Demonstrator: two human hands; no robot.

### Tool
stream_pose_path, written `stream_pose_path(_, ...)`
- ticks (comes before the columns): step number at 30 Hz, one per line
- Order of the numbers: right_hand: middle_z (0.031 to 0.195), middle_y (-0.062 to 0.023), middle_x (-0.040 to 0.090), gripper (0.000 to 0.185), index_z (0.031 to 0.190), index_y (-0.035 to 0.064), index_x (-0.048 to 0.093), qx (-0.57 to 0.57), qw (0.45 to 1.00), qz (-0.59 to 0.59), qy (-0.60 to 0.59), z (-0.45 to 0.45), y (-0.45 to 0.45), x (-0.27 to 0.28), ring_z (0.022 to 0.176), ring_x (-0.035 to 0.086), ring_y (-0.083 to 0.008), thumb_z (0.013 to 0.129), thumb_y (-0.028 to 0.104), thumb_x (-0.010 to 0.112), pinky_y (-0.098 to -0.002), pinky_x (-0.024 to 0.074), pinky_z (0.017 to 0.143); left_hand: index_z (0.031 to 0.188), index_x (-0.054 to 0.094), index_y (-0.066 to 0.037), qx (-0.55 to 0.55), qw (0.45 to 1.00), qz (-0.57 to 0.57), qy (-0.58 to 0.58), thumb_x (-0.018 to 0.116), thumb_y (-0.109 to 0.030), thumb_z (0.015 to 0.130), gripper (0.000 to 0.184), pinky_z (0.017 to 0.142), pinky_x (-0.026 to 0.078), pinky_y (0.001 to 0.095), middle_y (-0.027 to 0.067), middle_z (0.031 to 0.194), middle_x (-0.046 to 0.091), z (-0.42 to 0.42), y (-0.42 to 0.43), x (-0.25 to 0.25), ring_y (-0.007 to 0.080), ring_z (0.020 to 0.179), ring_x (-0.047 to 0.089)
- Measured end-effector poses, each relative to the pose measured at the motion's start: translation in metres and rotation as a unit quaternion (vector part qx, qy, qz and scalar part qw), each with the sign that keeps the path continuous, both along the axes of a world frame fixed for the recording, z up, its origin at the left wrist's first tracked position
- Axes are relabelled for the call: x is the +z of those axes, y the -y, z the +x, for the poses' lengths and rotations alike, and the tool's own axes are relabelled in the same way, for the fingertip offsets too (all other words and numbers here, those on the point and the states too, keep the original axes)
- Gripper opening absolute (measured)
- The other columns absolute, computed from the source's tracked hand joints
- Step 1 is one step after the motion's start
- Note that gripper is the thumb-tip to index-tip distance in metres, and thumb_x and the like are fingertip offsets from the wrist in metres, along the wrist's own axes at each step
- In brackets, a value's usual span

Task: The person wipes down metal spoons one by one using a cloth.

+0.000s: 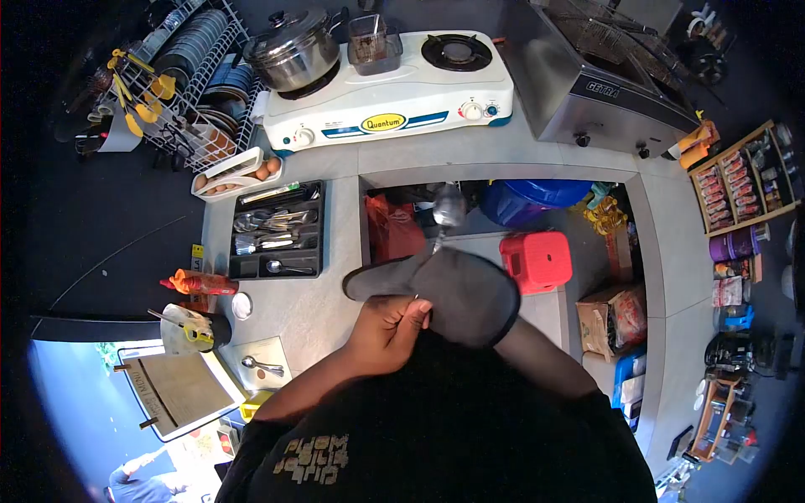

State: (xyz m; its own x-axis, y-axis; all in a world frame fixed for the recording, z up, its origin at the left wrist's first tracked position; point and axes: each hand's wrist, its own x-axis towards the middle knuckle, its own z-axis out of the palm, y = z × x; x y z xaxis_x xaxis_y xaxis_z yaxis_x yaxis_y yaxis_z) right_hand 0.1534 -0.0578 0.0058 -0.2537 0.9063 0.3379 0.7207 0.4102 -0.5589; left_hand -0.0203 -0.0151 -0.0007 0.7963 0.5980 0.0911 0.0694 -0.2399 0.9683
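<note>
A grey cloth (474, 298) with dark edging covers my right hand, whose fingers are hidden; only the forearm shows. The cloth is folded round the handle of a metal spoon (449, 205), and the spoon's bowl sticks out on the far side. My left hand (390, 334) is closed in a pinch at the near side of the cloth, where a small shiny bit, apparently the handle's end, shows by the thumb. To the left, a black cutlery tray (319, 267) holds several spoons and forks. Two more spoons (262, 365) lie on a pale sheet nearer to me.
At the back stand a white gas stove (495, 88) with a steel pot (289, 50), and a fryer (562, 109). Left are a dish rack (205, 147), eggs (262, 173) and sauce bottles (201, 282). Below the counter opening sits a red stool (537, 261).
</note>
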Motion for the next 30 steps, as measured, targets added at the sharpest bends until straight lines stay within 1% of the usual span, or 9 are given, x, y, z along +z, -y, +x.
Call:
stream_pose_path(7, 0.089, -0.0135, 0.063, 0.021, 0.096, 0.0073, 0.063, -0.085, 0.995, 0.034, 0.034, 0.000, 0.010, 0.015, 0.086, 0.062, -0.0324, 0.083, 0.023, 0.058, -0.0413, 0.0493, 0.075, 0.075, 0.051, -0.003, -0.028, 0.999, -0.034, -0.022, 0.047, -0.018, 0.103, 0.032, 0.054, 0.037, 0.0268, 0.0008, 0.061, 0.043, 0.000, 0.003, 0.002, 0.0081, 0.058, 0.041)
stream_pose_path(8, 0.092, -0.0131, 0.065, 0.023, 0.099, 0.0062, 0.065, -0.086, 0.987, 0.118, -0.059, -0.010, 0.013, -0.012, 0.086, 0.062, -0.0314, 0.084, 0.020, 0.055, -0.0410, 0.0494, 0.076, 0.075, 0.051, -0.003, -0.030, 0.998, -0.049, -0.022, 0.047, -0.017, 0.103, 0.032, 0.054, 0.036, 0.0267, 0.0006, 0.061, 0.043, 0.001, 0.003, 0.003, 0.0079, 0.058, 0.040)
stream_pose_path(13, 0.090, -0.0144, 0.063, 0.019, 0.093, 0.0028, 0.064, -0.047, 0.980, -0.046, -0.188, 0.017, 0.008, 0.036, 0.086, 0.062, -0.0327, 0.083, 0.016, 0.054, -0.0412, 0.0492, 0.076, 0.075, 0.049, -0.002, -0.063, 0.997, -0.031, -0.013, 0.048, -0.015, 0.102, 0.030, 0.053, 0.035, 0.0268, 0.0002, 0.061, 0.043, 0.006, 0.002, 0.010, 0.0072, 0.058, 0.039)
stream_pose_path(15, 0.088, -0.0147, 0.063, 0.015, 0.090, 0.0031, 0.063, -0.161, 0.979, 0.122, -0.036, 0.012, 0.010, 0.015, 0.085, 0.062, -0.0333, 0.083, 0.012, 0.053, -0.0419, 0.0498, 0.075, 0.075, 0.049, -0.002, -0.062, 0.998, -0.028, -0.012, 0.049, -0.013, 0.102, 0.029, 0.054, 0.036, 0.0282, 0.0012, 0.062, 0.043, 0.007, 0.001, 0.011, 0.0085, 0.059, 0.039)
stream_pose_path(19, 0.088, -0.0161, 0.062, 0.018, 0.088, 0.0038, 0.063, 0.030, 0.994, 0.108, 0.010, 0.014, 0.005, -0.005, 0.083, 0.063, -0.0355, 0.079, 0.020, 0.059, -0.0433, 0.0512, 0.072, 0.076, 0.049, -0.001, -0.065, 0.997, -0.027, -0.038, 0.049, -0.013, 0.101, 0.029, 0.054, 0.037, 0.0303, 0.0040, 0.061, 0.043, 0.006, 0.000, 0.006, 0.0111, 0.058, 0.040)
stream_pose_path(21, 0.079, -0.0163, 0.061, 0.021, 0.085, 0.0059, 0.063, -0.096, 0.985, -0.012, 0.139, 0.026, 0.019, 0.043, 0.081, 0.063, -0.0349, 0.076, 0.025, 0.064, -0.0437, 0.0504, 0.071, 0.075, 0.050, -0.002, -0.078, 0.996, 0.000, -0.052, 0.048, -0.016, 0.102, 0.031, 0.053, 0.037, 0.0292, 0.0024, 0.061, 0.044, 0.005, -0.001, 0.006, 0.0099, 0.057, 0.041)
stream_pose_path(23, 0.076, -0.0163, 0.060, 0.021, 0.081, 0.0067, 0.062, -0.097, 0.983, 0.155, 0.016, 0.040, 0.010, 0.029, 0.078, 0.061, -0.0339, 0.075, 0.027, 0.066, -0.0439, 0.0489, 0.070, 0.073, 0.052, -0.004, -0.090, 0.993, 0.057, -0.042, 0.047, -0.021, 0.103, 0.034, 0.051, 0.036, 0.0258, -0.0024, 0.060, 0.047, 0.009, -0.004, 0.008, 0.0059, 0.056, 0.043)
stream_pose_path(29, 0.082, -0.0133, 0.058, 0.025, 0.085, 0.0078, 0.062, -0.062, 0.993, 0.008, 0.096, 0.027, 0.024, 0.012, 0.078, 0.057, -0.0321, 0.074, 0.028, 0.071, -0.0443, 0.0461, 0.070, 0.078, 0.057, 0.000, -0.023, 0.999, -0.026, -0.011, 0.056, -0.012, 0.097, 0.023, 0.055, 0.041, 0.0271, 0.0030, 0.063, 0.053, 0.014, 0.002, 0.008, 0.0091, 0.059, 0.049)
stream_pose_path(30, 0.083, -0.0133, 0.060, 0.019, 0.085, 0.0079, 0.062, -0.093, 0.983, 0.143, 0.071, 0.032, 0.022, 0.007, 0.081, 0.059, -0.0323, 0.078, 0.025, 0.067, -0.0449, 0.0465, 0.070, 0.078, 0.058, 0.000, -0.010, 1.000, 0.003, 0.009, 0.058, -0.011, 0.096, 0.021, 0.055, 0.041, 0.0264, 0.0023, 0.064, 0.053, 0.013, 0.000, 0.009, 0.0085, 0.059, 0.049)
